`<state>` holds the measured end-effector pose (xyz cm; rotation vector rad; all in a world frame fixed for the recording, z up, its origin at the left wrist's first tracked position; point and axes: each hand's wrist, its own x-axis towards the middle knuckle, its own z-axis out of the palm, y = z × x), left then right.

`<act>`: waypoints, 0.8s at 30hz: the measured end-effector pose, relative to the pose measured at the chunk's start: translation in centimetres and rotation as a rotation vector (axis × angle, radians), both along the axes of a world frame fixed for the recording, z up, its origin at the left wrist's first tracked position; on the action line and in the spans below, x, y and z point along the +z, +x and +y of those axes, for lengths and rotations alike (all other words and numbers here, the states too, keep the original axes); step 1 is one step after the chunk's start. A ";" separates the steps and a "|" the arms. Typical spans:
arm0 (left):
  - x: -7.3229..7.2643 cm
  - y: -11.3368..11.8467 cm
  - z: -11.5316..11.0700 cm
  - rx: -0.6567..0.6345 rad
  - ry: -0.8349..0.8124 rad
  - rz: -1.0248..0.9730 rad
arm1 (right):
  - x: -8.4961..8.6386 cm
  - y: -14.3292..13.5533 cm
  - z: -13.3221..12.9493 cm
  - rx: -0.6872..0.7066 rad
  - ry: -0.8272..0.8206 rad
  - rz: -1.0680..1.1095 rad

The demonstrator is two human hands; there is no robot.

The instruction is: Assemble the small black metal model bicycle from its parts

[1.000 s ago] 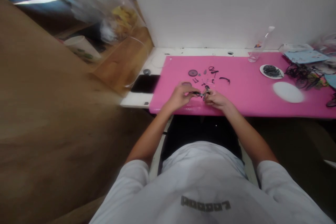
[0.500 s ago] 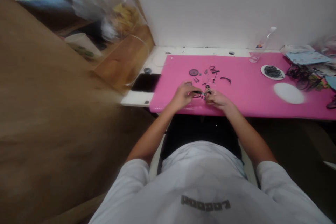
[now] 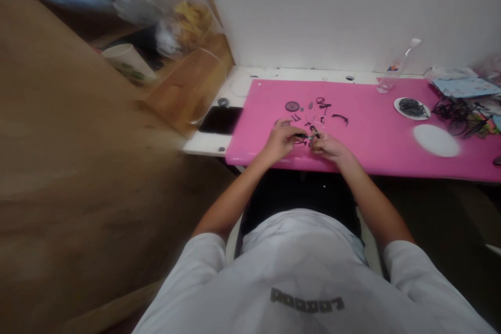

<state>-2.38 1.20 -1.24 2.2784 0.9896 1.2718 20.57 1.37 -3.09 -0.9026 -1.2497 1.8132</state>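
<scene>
Close together over the front of the pink mat (image 3: 376, 141), both hands pinch small pieces between their fingertips. My left hand (image 3: 282, 142) is closed on a thin dark part, its tip reaching toward the other hand. A small dark and silvery part (image 3: 314, 131) shows at the fingers of my right hand (image 3: 327, 146), which is closed on it. Whether the two parts touch is too small to tell. Beyond the fingers lie a dark toy wheel (image 3: 291, 106), a black frame-like piece (image 3: 323, 105), a curved black strip (image 3: 340, 118) and several tiny dark bits.
To the right stand a clear plastic bottle (image 3: 395, 70), a white plate (image 3: 396, 110) of black parts, a white disc (image 3: 436, 141) and a heap of black pieces (image 3: 452, 113). A black phone-like slab (image 3: 219, 120) lies left of the mat, near a wooden board (image 3: 191, 83).
The whole scene has shifted slightly to the right in view as the camera turned a little. Both hands keep nearly the same pose over the mat, still pinching the small parts.
</scene>
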 end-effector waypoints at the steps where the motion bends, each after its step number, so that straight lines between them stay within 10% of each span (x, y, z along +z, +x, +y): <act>1: -0.1 0.0 0.0 0.013 -0.006 0.005 | 0.0 0.0 0.0 -0.005 0.000 -0.007; 12: 2.1 -0.9 0.0 0.000 -0.122 -0.025 | 1.9 1.3 0.6 -0.253 0.157 -0.174; 18: 2.2 -2.0 0.6 0.094 -0.175 -0.177 | -0.3 5.0 3.1 -0.689 0.542 -0.722; 24: 1.5 -3.5 2.0 0.157 -0.232 -0.274 | -3.1 7.4 4.4 -0.635 0.692 -1.076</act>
